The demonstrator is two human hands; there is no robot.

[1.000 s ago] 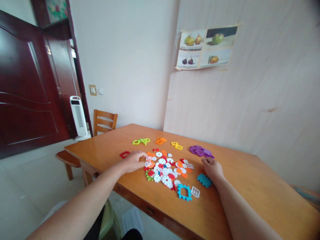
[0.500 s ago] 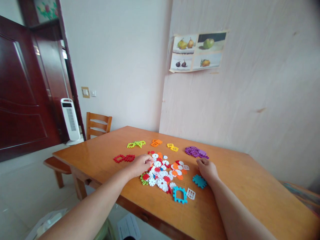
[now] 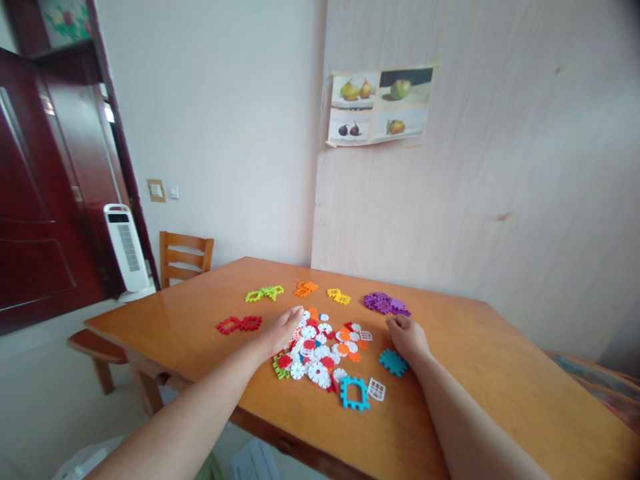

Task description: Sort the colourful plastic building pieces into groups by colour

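Observation:
My left hand (image 3: 286, 329) is at the upper left edge of a pile of white snowflake discs (image 3: 317, 371) mixed with red, orange and blue pieces. Its fingers are pressed together; what they hold, if anything, is hidden. My right hand (image 3: 406, 336) is closed in a loose fist on the table, its inside out of sight. It lies between purple interlocking pieces (image 3: 383, 303) and a solid teal piece (image 3: 393, 363). In front of the pile are a blue square frame (image 3: 344, 395) and a white window-like grid (image 3: 377, 390). A green frame (image 3: 280, 366) is partly under the pile.
Colour groups lie around the pile on the wooden table (image 3: 500, 387): red frames (image 3: 250, 323), lime-green pieces (image 3: 271, 291), orange pieces (image 3: 305, 288) and yellow pieces (image 3: 339, 297). A wooden chair (image 3: 186, 258) and a white tower fan (image 3: 128, 248) stand at the left.
The view has turned slightly right, so everything sits further left. My left hand has shifted a little at the pile's edge, its fingers less curled. My right fist stays in place.

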